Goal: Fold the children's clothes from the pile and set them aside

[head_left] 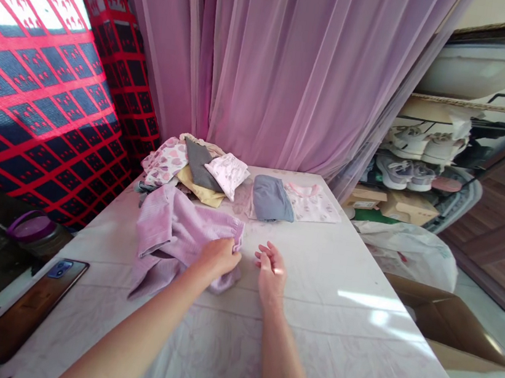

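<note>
On a white cloth-covered table [320, 346], a lilac ribbed garment [176, 235] lies rumpled just in front of the folded clothes [199, 172] (a phone [27, 308] lies face down near the table's edge); the left hand [220, 258] clamps its hem, while the right hand [272, 272] hovers just beside it, empty, fingers loosely apart
</note>
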Available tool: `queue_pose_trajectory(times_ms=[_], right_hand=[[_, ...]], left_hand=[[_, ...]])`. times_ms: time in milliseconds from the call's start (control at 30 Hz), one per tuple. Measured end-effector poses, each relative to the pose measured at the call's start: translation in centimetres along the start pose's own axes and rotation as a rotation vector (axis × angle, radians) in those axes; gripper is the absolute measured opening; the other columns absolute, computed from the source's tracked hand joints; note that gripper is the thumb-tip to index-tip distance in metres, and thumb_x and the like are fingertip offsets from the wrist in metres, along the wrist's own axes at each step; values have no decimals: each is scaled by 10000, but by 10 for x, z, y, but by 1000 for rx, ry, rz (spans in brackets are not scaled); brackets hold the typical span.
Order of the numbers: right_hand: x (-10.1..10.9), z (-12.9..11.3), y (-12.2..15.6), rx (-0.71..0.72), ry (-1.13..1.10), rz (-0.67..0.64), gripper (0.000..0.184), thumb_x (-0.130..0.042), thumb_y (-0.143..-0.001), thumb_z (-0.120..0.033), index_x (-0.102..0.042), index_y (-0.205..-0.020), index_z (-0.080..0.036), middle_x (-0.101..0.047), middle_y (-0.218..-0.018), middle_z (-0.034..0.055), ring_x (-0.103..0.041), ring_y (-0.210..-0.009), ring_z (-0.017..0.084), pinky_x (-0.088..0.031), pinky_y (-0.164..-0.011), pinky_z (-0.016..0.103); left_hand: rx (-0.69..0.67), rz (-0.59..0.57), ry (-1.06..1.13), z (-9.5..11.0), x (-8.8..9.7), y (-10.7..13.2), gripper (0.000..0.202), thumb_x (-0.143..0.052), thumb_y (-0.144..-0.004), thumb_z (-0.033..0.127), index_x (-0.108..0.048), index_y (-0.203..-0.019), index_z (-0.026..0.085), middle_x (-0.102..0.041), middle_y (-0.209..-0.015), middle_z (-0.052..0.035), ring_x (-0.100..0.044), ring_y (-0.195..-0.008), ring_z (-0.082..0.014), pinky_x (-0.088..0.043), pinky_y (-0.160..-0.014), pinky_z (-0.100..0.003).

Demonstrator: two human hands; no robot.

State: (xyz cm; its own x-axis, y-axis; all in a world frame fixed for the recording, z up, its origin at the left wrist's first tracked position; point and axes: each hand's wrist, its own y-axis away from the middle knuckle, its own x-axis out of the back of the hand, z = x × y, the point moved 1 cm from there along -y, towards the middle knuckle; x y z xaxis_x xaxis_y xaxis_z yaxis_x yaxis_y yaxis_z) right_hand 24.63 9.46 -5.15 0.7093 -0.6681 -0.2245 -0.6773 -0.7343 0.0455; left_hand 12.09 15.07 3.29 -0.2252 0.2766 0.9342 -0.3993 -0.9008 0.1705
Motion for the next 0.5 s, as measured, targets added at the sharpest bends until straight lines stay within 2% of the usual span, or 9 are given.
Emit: queue_pose_trajectory(times_ms=[100, 167, 233, 300, 333, 400, 500], right_hand=[[3, -6, 1, -16, -55, 45, 491, -613, -745, -498, -637, -1124, -185, -732, -1029, 106, -695, -821, 213, -521, -663, 322], [7, -9, 0, -33, -114, 52, 511, -574, -781, -551, -638, -1128, -183, -732, -1047, 107, -696, -870, 223, -527, -702, 333], [13, -12, -3, -55, -191, 21, 530, -507, -816, -600, -649, -1110, -183, -731, -1064, 103, -691, -943, 242, -534, -768, 361], [20, -14, -8, -93, -279, -9, 568, -430, -842, -648, -659, -1088, -190, -727, -1078, 101, -683, -996, 258, -535, -829, 395], [23, -15, -10, -114, -317, -2, 593, -402, -847, -673, -661, -1083, -195, -724, -1082, 102, -681, -1007, 263, -534, -846, 409], [28, -15, -14, -147, -365, 55, 626, -387, -840, -717, -653, -1093, -210, -714, -1093, 100, -675, -1025, 268, -535, -860, 426], [28, -14, -16, -150, -405, 129, 590, -474, -815, -701, -624, -1131, -226, -695, -1120, 73, -650, -1073, 250, -526, -891, 422]], left_hand=[[-47, 44, 154, 10, 13, -3, 238, -408, -888, 327, -614, -905, 209, -700, -861, -50, -644, -805, -197, -458, -679, -294], [-168, 45, 364, 25, 16, -5, 249, -405, -904, 354, -611, -925, 216, -696, -849, -19, -628, -779, -168, -464, -667, -266], [-326, -15, 537, 41, 13, -6, 247, -443, -901, 367, -628, -984, 225, -714, -924, -10, -635, -837, -159, -489, -721, -250], [-392, -74, 575, 51, 3, -8, 283, -484, -891, 372, -637, -1085, 233, -717, -1081, -26, -644, -968, -172, -503, -838, -257], [-384, -80, 567, 51, -2, -8, 315, -503, -886, 372, -634, -1133, 229, -702, -1161, -43, -637, -1041, -186, -495, -903, -273], [-347, -14, 522, 40, -11, -5, 355, -529, -875, 350, -627, -1186, 210, -668, -1251, -80, -609, -1145, -213, -466, -1001, -318], [-392, 221, 384, 5, -16, 13, 308, -532, -862, 245, -653, -1142, 205, -694, -1186, -79, -618, -1133, -217, -462, -1030, -371]])
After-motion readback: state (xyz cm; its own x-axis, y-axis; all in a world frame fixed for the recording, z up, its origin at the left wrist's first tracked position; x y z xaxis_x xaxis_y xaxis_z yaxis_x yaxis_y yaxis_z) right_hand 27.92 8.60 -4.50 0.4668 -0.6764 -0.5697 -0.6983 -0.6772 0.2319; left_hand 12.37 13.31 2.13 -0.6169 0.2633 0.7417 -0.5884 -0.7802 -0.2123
